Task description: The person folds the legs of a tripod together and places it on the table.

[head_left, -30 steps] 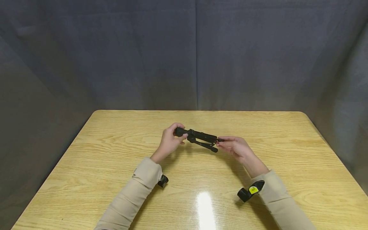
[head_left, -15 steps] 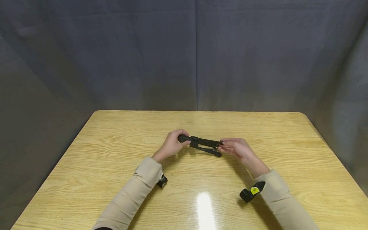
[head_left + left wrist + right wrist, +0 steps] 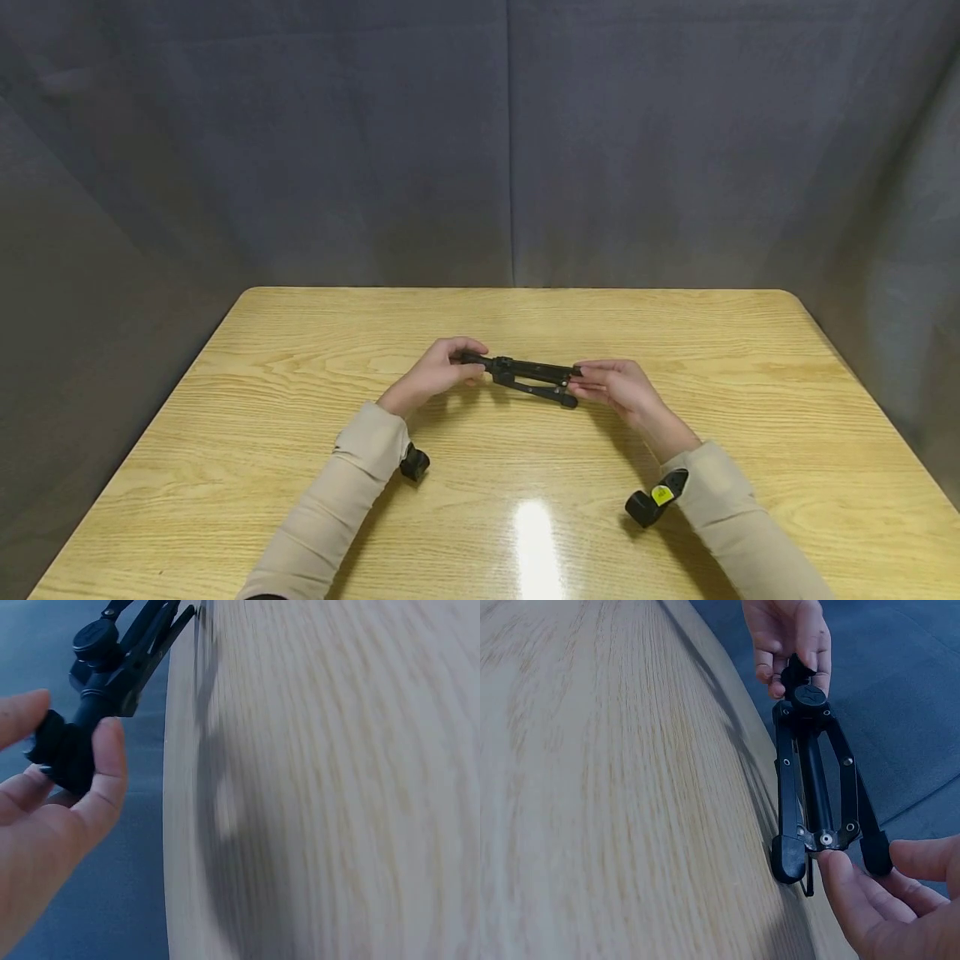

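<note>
A black mini tripod (image 3: 534, 372) is held above the table between both hands, lying nearly level in the head view. My left hand (image 3: 435, 371) grips its head end, thumb and fingers around the dark knob (image 3: 71, 757) in the left wrist view. At the other end my right hand (image 3: 626, 396) holds the leg end. The right wrist view shows its fingers touching one rubber foot (image 3: 876, 853) and the bottom of the centre column (image 3: 817, 784). The tripod's legs stand slightly spread, joined by metal-pinned struts.
Below the hands lies a wood-grain table (image 3: 300, 500), with the tripod's shadow on it. Dark grey cloth (image 3: 360, 150) hangs behind the table and at both sides. Each beige-sleeved wrist wears a small black camera (image 3: 643, 507).
Over the second the tripod has dropped slightly toward me. In the last half second my left hand shifted a little left at the head end, while my right hand stayed almost in place.
</note>
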A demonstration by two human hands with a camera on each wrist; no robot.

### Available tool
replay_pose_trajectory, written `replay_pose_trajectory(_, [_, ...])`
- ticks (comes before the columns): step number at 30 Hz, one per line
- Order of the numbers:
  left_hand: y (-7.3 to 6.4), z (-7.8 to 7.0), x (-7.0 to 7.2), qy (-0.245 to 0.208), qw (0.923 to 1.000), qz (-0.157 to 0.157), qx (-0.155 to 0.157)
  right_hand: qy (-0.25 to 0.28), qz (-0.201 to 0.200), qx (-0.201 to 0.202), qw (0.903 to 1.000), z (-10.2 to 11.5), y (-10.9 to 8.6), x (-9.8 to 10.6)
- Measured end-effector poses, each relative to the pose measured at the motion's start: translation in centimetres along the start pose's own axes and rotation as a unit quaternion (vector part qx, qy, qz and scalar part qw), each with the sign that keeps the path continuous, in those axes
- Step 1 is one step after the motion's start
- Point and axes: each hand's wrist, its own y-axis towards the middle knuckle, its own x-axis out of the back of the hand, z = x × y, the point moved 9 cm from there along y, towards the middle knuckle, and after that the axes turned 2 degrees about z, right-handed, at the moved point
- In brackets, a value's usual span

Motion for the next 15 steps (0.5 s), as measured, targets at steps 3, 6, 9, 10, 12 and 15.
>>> replay_pose_trajectory(3, [-0.1, 0.1, 0.3, 0.024, 0.9997, 0.006, 0.003, -0.001, -0.006, 0.001, 1.0, 0.0, 0.2, 0.0])
replay_pose_trajectory(6, [-0.3, -0.3, 0.4, 0.062, 0.998, 0.004, -0.001, -0.006, -0.015, 0.002, 0.9999, -0.1, 0.4, 0.0])
replay_pose_trajectory(9, [0.0, 0.0, 0.5, 0.095, 0.9955, 0.001, 0.0, -0.012, -0.022, 0.004, 0.9997, 0.0, 0.5, 0.1])
replay_pose_trajectory(10, [0.1, 0.1, 0.5, 0.1, 0.995, 0.001, 0.003, -0.015, -0.023, 0.005, 0.9996, 0.0, 0.6, 0.1])
replay_pose_trajectory(12, [0.4, 0.8, 0.6, 0.102, 0.9946, -0.003, 0.016, -0.016, -0.027, 0.006, 0.9995, 0.1, 0.7, 0.2])
replay_pose_trajectory(15, [0.5, 1.1, 0.7, 0.102, 0.9943, -0.005, 0.03, -0.024, -0.034, 0.009, 0.9991, 0.3, 0.9, 0.2])
